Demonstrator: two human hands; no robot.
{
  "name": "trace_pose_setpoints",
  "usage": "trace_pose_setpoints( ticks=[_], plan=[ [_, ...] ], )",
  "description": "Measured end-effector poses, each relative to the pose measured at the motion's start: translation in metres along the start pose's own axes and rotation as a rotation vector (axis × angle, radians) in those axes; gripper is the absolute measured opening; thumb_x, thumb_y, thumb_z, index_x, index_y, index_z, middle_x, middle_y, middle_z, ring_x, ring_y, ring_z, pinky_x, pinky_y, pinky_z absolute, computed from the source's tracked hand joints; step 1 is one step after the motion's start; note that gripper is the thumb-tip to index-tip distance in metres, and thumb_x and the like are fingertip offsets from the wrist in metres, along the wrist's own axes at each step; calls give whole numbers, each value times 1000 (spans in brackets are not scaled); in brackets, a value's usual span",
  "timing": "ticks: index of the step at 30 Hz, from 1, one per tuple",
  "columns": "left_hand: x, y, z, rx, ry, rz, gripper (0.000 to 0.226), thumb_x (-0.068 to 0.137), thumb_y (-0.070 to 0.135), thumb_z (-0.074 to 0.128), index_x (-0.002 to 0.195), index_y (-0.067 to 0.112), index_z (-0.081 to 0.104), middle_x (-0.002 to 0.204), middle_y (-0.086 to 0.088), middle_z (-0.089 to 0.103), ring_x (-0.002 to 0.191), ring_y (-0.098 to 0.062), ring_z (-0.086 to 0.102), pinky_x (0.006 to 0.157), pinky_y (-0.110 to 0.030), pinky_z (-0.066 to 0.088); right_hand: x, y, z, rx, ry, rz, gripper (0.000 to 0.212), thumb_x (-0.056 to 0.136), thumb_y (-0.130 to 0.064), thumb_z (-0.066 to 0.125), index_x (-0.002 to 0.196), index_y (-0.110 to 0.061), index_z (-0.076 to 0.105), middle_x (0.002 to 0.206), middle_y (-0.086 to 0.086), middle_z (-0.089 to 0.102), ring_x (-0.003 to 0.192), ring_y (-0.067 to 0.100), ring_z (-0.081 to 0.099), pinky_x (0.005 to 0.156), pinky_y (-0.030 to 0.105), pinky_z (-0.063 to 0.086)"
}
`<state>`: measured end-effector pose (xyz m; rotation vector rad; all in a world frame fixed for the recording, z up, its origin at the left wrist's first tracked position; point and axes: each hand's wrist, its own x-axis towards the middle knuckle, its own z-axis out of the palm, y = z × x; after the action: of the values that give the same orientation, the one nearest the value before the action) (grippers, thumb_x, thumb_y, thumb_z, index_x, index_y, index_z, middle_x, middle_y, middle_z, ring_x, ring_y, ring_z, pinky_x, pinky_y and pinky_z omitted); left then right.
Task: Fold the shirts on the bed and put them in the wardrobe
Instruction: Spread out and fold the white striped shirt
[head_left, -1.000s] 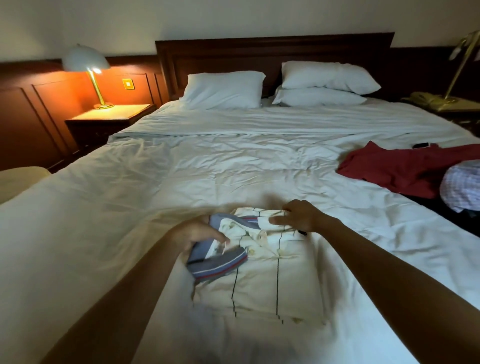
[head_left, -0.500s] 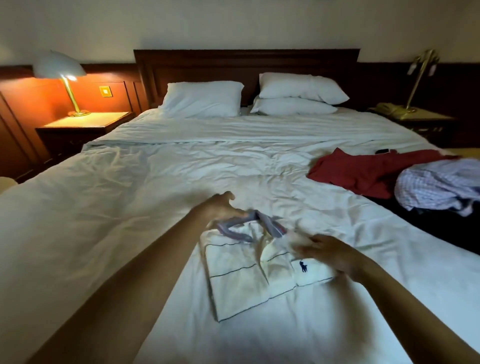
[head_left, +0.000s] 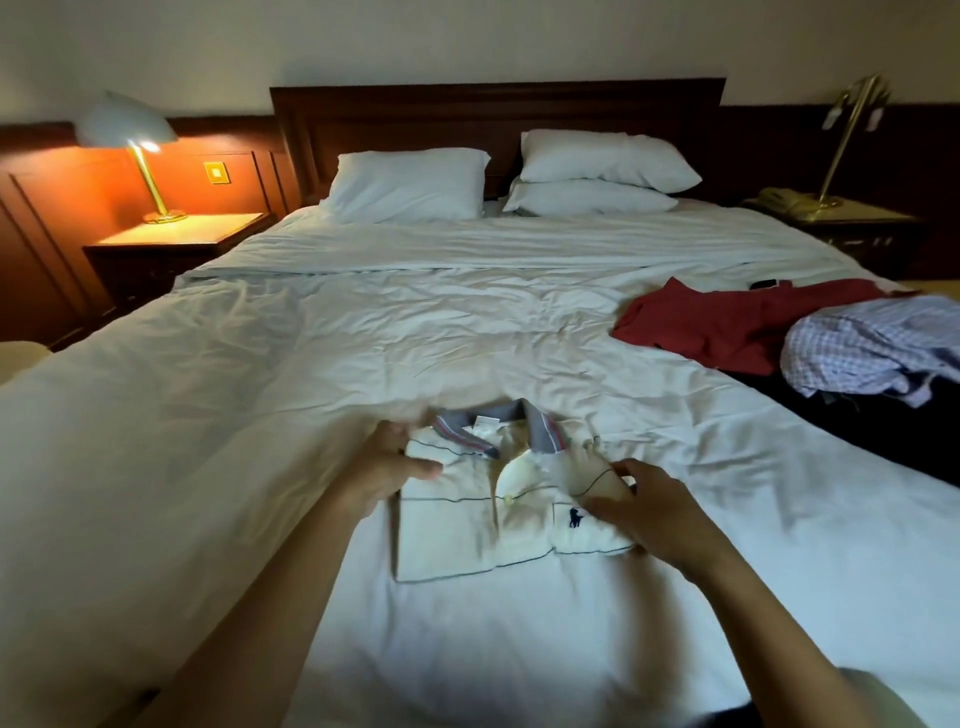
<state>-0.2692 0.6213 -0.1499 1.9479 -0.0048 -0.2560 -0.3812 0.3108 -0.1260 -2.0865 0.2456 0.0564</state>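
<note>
The bed (head_left: 363, 338) serves as the folding surface, its white sheet wide enough to work on. Toward 2 o'clock the red shirt (head_left: 727, 322) and the checked shirt (head_left: 872, 348) lie crumpled together, apparently waiting their turn. Just below centre, toward 6 o'clock, the cream polo shirt (head_left: 457, 535) lies folded into a compact rectangle, collar (head_left: 543, 428) pointing to 12. The left hand (head_left: 382, 470) grasps its 9 o'clock edge, thumb on top. The right hand (head_left: 660, 514) clasps the 3 o'clock edge, likely so the folds hold when lifted.
</note>
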Motion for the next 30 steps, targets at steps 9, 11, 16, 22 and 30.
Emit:
trace_pose_setpoints(
  ticks=[9, 11, 16, 22, 30],
  plan=[
    [-10, -18, 11, 418, 251, 22, 61, 74, 51, 75, 128, 26, 60, 126, -10, 59, 123, -33, 53, 104, -45, 44, 9, -3, -2, -175, 190, -38, 21, 93, -44, 59, 89, -25, 67, 81, -11, 66, 88, 17, 65, 71, 30, 44],
    [-18, -10, 31, 669, 482, 140, 54, 87, 47, 67, 134, 22, 56, 130, -12, 48, 122, -35, 42, 102, -47, 36, 28, -3, 4, -290, 265, -81, 22, 93, -34, 59, 81, -18, 68, 81, -5, 68, 87, 22, 65, 70, 32, 44],
    [-17, -15, 65, 866, 467, 416, 57, 90, 57, 37, 127, 20, 60, 130, -8, 55, 118, -32, 50, 95, -47, 41, 61, 1, 13, -469, 165, 61, 37, 85, -48, 64, 82, -11, 65, 89, 10, 68, 90, 30, 65, 67, 31, 44],
    [-6, -38, 74, 980, 334, 388, 63, 99, 49, 22, 143, 16, 54, 153, -10, 46, 143, -30, 42, 115, -51, 31, 68, -7, 11, -524, 192, -1, 19, 79, -35, 71, 68, -20, 67, 82, 6, 69, 85, 28, 66, 67, 29, 48],
    [-8, -34, 71, 1008, 233, 320, 88, 84, 60, -14, 160, 27, 16, 168, 0, 8, 155, -19, 4, 123, -44, 7, 87, -2, -9, -345, 232, 105, 24, 88, -21, 57, 77, -4, 70, 75, 10, 67, 84, 31, 64, 69, 32, 44]
  ],
)
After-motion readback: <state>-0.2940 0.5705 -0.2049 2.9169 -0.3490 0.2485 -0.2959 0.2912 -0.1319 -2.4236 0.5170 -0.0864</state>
